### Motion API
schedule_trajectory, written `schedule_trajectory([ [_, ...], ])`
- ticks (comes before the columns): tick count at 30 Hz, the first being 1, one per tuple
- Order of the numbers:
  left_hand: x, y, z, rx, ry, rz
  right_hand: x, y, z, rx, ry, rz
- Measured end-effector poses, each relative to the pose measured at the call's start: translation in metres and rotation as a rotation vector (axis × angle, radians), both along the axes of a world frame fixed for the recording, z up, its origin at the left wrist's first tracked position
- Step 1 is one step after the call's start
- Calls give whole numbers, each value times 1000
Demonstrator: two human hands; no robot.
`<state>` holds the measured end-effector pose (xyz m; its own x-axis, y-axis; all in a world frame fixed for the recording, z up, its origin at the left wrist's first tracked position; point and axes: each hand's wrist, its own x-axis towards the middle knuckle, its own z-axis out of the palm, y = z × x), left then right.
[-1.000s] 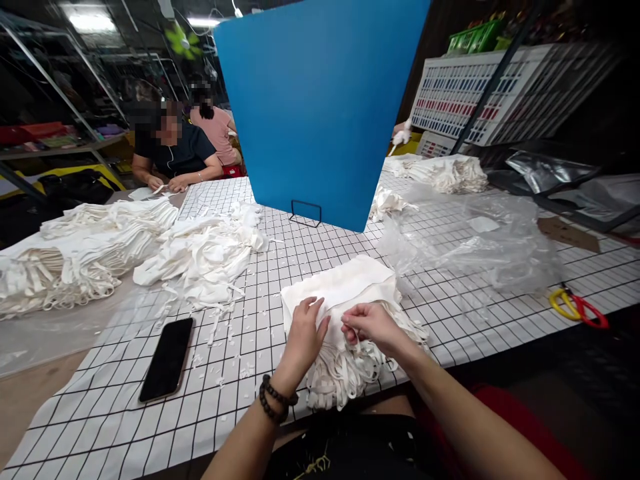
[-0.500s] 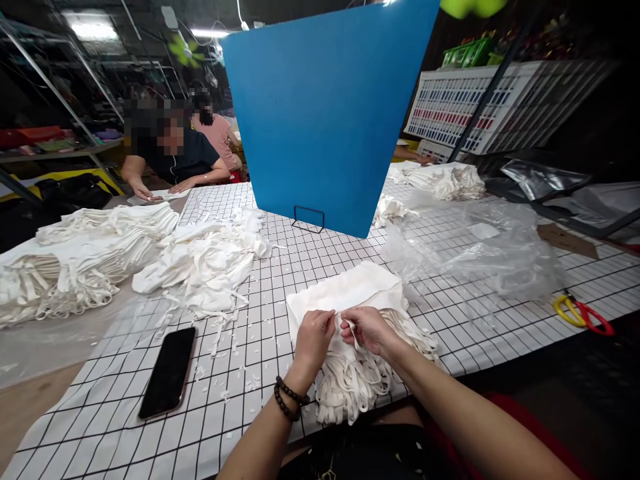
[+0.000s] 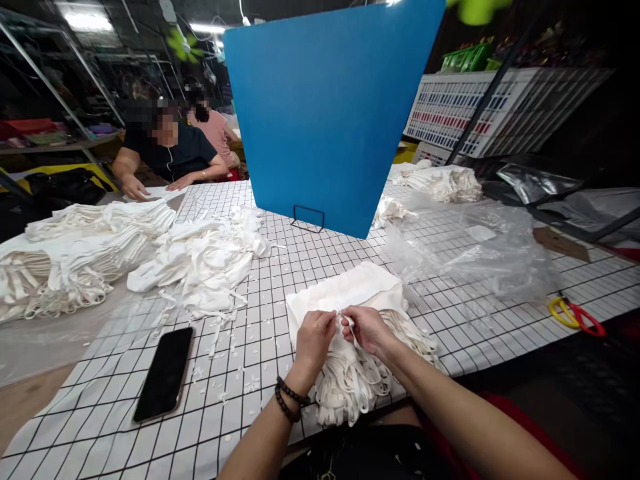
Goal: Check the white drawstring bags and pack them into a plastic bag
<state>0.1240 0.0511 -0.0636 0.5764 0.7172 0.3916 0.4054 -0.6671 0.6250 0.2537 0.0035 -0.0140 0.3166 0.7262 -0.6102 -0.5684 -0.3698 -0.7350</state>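
In front of me lies a stack of white fabric pieces (image 3: pixel 350 287) with many looped straps hanging over the table's front edge. My left hand (image 3: pixel 317 333), with dark beads at the wrist, pinches a thin white strap (image 3: pixel 345 316) above the stack. Close beside it my right hand (image 3: pixel 367 330) is closed on the same strap, thumb and finger together. The fingertips of both hands almost meet. What exactly lies between the left fingertips is too small to make out.
A black phone (image 3: pixel 165 373) lies to the left amid small white scraps. White fabric piles (image 3: pixel 210 260) sit beyond it. A blue board (image 3: pixel 330 120) stands mid-table. At right are clear plastic bags (image 3: pixel 500 260) and red-and-yellow scissors (image 3: pixel 577 317). A co-worker (image 3: pixel 170 150) sits at the far left.
My hands keep nearly the same pose over the stack. The view has shifted slightly, and the co-worker's head and arms have moved a little.
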Motion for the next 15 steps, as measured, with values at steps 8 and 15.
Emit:
schedule_trajectory([
  [8,1,0,-5,82,25,15,1,0,-3,21,-15,2],
  [15,1,-1,-6,95,28,9,1,0,-6,47,-17,-9],
])
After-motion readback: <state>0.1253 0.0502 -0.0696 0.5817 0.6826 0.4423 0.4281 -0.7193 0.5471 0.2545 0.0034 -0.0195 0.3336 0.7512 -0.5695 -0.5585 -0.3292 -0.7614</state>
